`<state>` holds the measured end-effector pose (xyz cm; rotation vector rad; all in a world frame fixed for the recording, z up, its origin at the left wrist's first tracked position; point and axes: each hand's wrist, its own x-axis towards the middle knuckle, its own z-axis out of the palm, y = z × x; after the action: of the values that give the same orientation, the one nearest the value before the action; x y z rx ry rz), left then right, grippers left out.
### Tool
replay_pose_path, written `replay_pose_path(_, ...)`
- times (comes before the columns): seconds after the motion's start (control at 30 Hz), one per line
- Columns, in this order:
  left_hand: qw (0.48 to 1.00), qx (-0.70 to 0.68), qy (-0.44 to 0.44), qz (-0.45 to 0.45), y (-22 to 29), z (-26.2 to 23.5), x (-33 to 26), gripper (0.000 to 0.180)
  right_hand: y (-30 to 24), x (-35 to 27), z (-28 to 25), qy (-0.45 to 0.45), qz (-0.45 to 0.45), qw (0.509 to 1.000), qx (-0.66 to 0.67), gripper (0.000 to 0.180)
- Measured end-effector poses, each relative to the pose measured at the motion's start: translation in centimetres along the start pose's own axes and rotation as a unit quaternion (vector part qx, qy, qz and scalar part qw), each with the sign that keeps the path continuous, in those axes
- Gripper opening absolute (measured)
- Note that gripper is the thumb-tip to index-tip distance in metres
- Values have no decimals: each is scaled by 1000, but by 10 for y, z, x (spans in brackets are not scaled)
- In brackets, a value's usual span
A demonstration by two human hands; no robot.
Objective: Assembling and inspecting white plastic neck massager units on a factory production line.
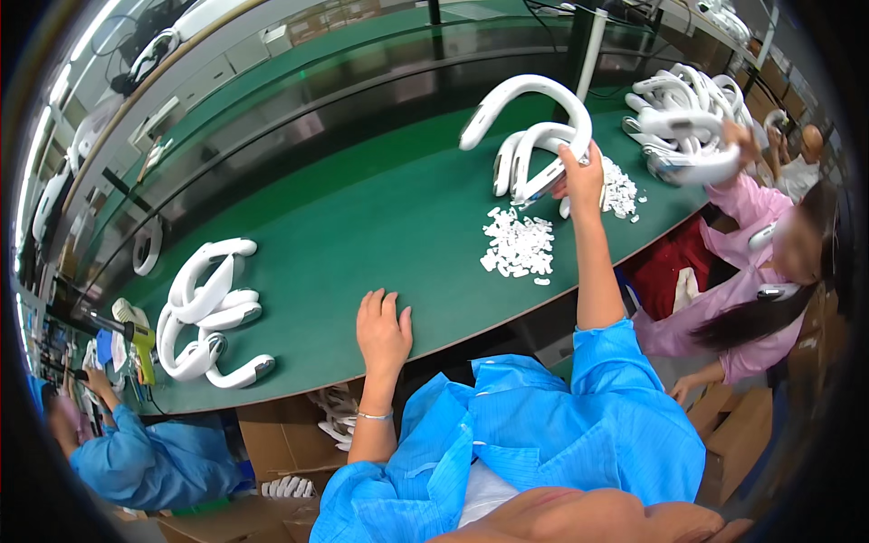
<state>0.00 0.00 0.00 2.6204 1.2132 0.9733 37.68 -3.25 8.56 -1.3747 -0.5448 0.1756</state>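
Note:
My right hand (582, 181) grips a white U-shaped neckband (534, 83) by one of its arms, raised over the far right part of the green table (317, 244). Two or so similar neckbands (503, 167) are just behind and below it, partly overlapped by it. Near that hand, small white plastic pieces (518, 242) lie in a loose heap, and a second heap (619, 192) is to its right. My left hand (383, 333) lies flat by the table's near edge, fingers stretched and thumb apart, holding nothing.
Several white neckbands (195, 282) sit stacked at the left, beside a yellow-green hand tool (141, 342). A bigger neckband pile (692, 90) is at the far right, where a person in a pink sleeve (747, 204) handles one. Another blue-sleeved person (154, 462) works at left. Cartons (285, 443) stand below.

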Motion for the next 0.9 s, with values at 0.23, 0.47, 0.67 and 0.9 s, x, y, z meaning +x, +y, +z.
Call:
replay_pose_path(0.23, 1000, 1, 25, 3, 2, -5, -2, 33, 100, 100, -27, 109, -77, 951, -280, 64)
replay_pose_path(0.47, 1000, -9, 16, -6, 4, -6, -2, 36, 92, 100, -64, 132, -53, 839, -525, 75)
replay_pose_path(0.67, 1000, -6, 25, -6, 4, -8, -5, 36, 36, 61, -45, 96, -125, 776, -611, 62)
replay_pose_path(0.9, 1000, 21, -1, -23, 1, -10, -2, 35, -137, -143, 46, -213, -558, 799, -73, 34)
